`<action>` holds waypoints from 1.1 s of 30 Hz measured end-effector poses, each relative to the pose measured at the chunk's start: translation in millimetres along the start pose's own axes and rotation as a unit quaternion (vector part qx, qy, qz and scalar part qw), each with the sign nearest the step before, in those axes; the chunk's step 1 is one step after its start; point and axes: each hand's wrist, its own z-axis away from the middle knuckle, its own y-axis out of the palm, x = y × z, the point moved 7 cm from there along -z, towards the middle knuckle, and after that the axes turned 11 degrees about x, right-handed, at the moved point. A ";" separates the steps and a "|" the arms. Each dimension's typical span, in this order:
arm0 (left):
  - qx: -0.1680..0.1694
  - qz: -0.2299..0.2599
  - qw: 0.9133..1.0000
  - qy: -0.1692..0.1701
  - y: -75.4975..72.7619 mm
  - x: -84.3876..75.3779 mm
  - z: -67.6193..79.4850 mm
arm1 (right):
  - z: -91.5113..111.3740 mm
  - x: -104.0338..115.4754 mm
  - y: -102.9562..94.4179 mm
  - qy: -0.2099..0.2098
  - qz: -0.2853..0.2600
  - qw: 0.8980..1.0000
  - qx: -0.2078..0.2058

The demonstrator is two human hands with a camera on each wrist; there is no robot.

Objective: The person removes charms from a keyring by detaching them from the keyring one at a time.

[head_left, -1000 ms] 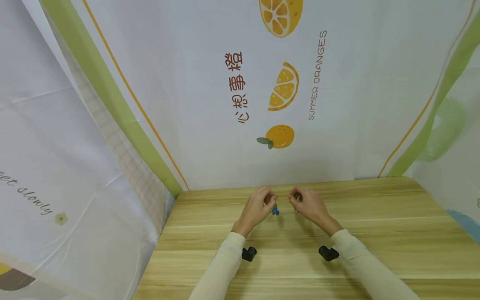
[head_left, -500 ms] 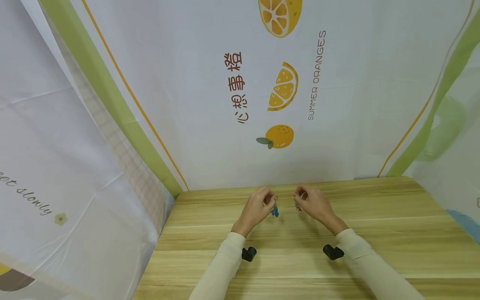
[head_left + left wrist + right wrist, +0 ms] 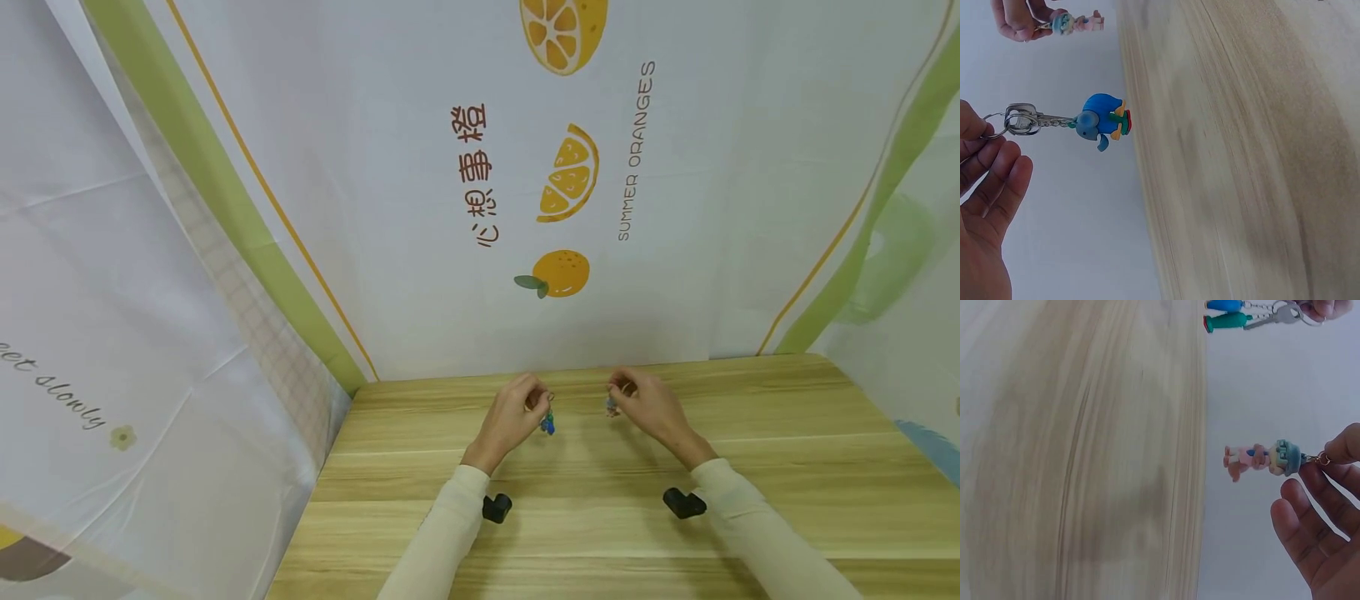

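Note:
My left hand (image 3: 510, 417) pinches a metal key ring (image 3: 1002, 127) between thumb and forefinger, above the table. From it hang a blue elephant-like charm (image 3: 1100, 112), a green charm (image 3: 1225, 322) and a silver key (image 3: 1285, 314). To the right, my right hand (image 3: 651, 408) pinches a small figurine charm (image 3: 1266, 456) by its gold-coloured clasp (image 3: 1319, 459). That figurine has a teal hat and pink clothing, and it dangles free of the table. A gap separates the two hands, and nothing joins the figurine to the key ring.
Beneath both hands lies a wood-grain table (image 3: 570, 517). A white cloth (image 3: 420, 317) printed with oranges hangs behind its far edge, and another cloth (image 3: 150, 350) hangs on the left. Black mounts (image 3: 497, 508) sit at both wrists.
My right hand has moved right, away from the left, carrying the figurine charm, which shows more plainly now. My left hand has stayed nearly still with the key ring.

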 end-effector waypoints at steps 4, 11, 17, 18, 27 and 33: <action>0.002 0.004 1.000 -0.003 -0.1 1.1 0.1 | 2.2 -6.7 -5.4 0.002 -0.004 1.000 -0.002; -0.002 0.008 1.000 0.004 0.2 2.5 0.2 | 7.3 -19.4 -15.0 0.017 -0.001 1.000 -0.007; -0.005 0.011 1.000 0.001 0.4 4.8 0.9 | 12.2 -28.2 -22.6 0.030 0.003 1.000 -0.008; -0.006 0.012 1.000 0.000 0.5 5.2 1.0 | 13.1 -29.5 -24.0 0.031 0.005 0.999 -0.008; -0.006 0.014 1.000 0.000 0.7 7.0 1.1 | 22.0 -42.1 -37.2 0.040 0.017 0.999 -0.017; -0.001 0.012 1.000 -0.007 0.5 9.7 1.5 | 27.7 -51.0 -45.6 0.051 0.025 0.998 -0.023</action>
